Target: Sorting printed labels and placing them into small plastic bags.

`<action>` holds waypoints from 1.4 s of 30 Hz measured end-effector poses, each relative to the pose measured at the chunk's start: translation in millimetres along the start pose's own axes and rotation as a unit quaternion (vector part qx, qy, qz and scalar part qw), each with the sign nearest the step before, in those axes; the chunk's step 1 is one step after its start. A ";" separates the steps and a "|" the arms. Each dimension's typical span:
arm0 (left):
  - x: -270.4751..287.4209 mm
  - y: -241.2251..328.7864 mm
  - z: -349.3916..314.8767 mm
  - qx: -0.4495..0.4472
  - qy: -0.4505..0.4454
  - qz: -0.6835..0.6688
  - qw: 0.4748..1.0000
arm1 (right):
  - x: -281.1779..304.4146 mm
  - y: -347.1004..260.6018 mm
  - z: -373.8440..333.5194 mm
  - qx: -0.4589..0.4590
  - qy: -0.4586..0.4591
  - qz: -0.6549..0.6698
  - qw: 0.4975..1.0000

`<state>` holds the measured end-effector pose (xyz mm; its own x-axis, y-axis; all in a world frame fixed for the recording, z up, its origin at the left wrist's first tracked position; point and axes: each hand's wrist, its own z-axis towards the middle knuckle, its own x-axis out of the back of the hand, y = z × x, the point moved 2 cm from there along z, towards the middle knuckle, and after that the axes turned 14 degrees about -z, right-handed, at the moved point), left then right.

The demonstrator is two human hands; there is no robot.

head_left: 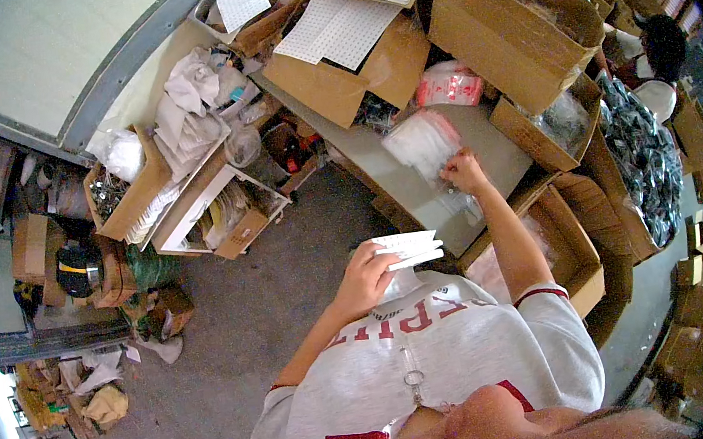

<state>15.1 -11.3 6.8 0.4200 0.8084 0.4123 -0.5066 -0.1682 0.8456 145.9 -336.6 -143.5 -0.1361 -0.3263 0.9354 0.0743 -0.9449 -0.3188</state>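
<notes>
Close to my chest, my left hand (pixel 364 282) is closed round a small stack of white printed cards (pixel 409 248), whose edges fan slightly apart. My right hand (pixel 464 172) reaches over the grey table (pixel 482 131), its fingers pinched together at the edge of a clear plastic bag. Under and beside those fingers lies a pile of clear plastic bags (pixel 417 145) with a reddish edge. More clear plastic (pixel 459 203) rests just below the hand. Farther back on the table is a red-and-white plastic-wrapped bundle (pixel 448 85).
Open cardboard boxes (pixel 511 16) crowd the table's far and right sides. White dotted sheets (pixel 336 31) lie on a box at the back. A large box of black plastic-wrapped items (pixel 641 159) stands at right. Left are filled trays (pixel 222 214) above the dark floor (pixel 267 319).
</notes>
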 end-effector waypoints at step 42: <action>-0.8 8.9 -4.0 -0.006 0.024 -0.001 1.000 | -16.1 -4.3 -23.1 -0.009 -0.029 -0.150 0.988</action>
<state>7.2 -11.1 12.6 0.3848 0.8353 0.3927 -0.5147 -0.1590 0.8425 125.0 -327.9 -160.7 -0.0931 -0.0290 0.9952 0.0206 -0.9994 -0.0272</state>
